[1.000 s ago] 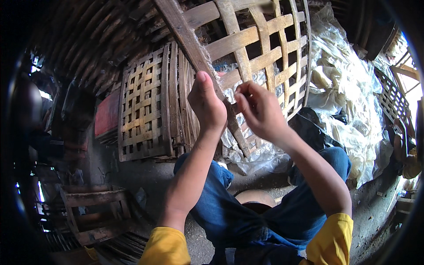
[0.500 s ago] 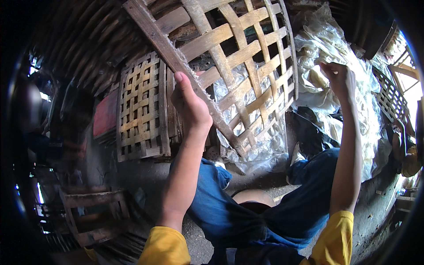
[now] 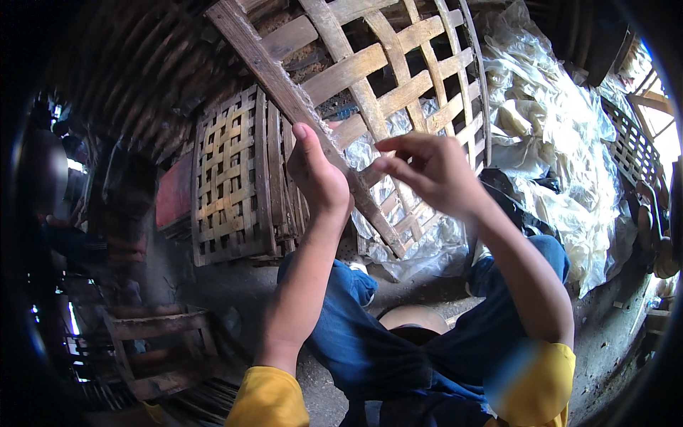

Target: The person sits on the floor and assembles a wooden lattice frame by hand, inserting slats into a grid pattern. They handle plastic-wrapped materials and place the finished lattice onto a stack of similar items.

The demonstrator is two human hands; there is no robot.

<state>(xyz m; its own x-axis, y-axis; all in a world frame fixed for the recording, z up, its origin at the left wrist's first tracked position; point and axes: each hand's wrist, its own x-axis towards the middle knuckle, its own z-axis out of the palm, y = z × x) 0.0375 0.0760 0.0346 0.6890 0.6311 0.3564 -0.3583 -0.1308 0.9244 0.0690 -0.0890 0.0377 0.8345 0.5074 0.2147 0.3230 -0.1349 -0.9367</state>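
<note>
Woven slat panel [image 3: 352, 71] tilted up in front of the seated person, its lower corner near the plastic sheeting [image 3: 427, 249] between the feet. Left hand [image 3: 320, 174] wrapped on the dark side rail [image 3: 281, 92], thumb in front, fingers mostly behind. Right hand [image 3: 434, 171] just beside the rail, thumb and forefinger curled to a narrow gap; cannot tell whether they pinch anything fine or touch the wood.

Handling, by judgement: rail stiff, lattice springy; light for its size but awkward from one edge. Dry, rough wood, little slip; splinters likely along the pale, frayed inner edge. Best hold: the solid rail, near mid-length; thin slats could bend or crack.

Hard to make out: panel's top cut off by the frame; left fingers largely behind the rail; right hand's remaining fingers folded away; left background dark and blurred.
</note>
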